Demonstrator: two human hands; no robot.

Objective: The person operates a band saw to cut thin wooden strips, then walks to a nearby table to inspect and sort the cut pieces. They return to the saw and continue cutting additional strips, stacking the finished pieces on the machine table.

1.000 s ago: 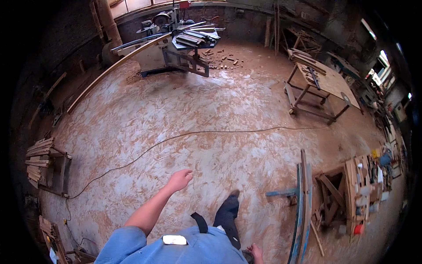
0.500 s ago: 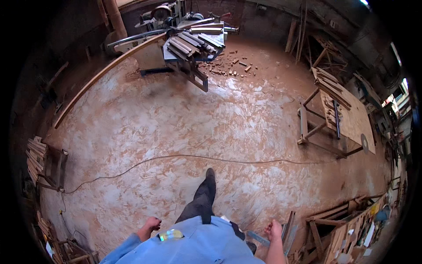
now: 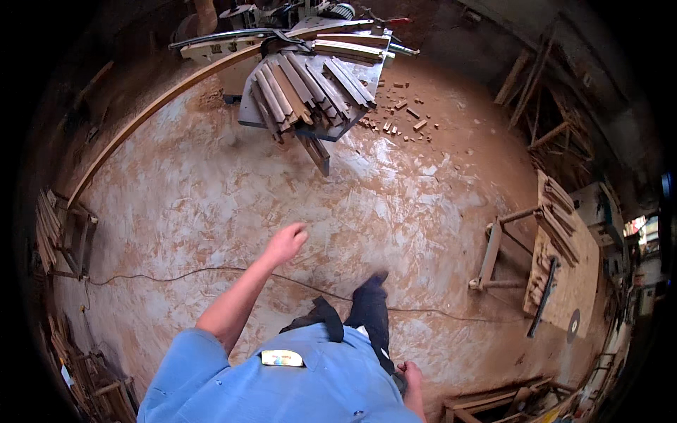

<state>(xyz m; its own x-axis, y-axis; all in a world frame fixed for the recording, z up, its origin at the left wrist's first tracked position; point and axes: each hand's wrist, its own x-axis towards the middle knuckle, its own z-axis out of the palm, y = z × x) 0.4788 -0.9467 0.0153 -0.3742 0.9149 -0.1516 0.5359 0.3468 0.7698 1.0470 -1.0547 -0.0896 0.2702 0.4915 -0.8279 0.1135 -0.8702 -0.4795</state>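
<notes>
My left hand [image 3: 288,243] is swung forward over the floor, its fingers curled into a loose fist with nothing visible in them. Down by my right hip, my right hand [image 3: 410,375] is also curled closed, and no object shows in it. Neither hand touches a work surface. Ahead of the left hand stands a machine table [image 3: 249,113] bearing a pile of short wooden strips [image 3: 300,88]. A long, thin wooden strip [image 3: 144,116] runs from that table down to the left.
A cable [image 3: 183,277] crosses the floor by my feet. Wood offcuts [image 3: 400,116] lie scattered beside the machine. On the right is a plywood-topped table [image 3: 575,271] with wood pieces; stacked wood [image 3: 48,229] stands at the left. A wooden frame [image 3: 486,405] is near my right side.
I have stepped closer to the machine table, with the other foot now forward. My left hand has swung forward and up; my right hand has dropped back toward my hip.
</notes>
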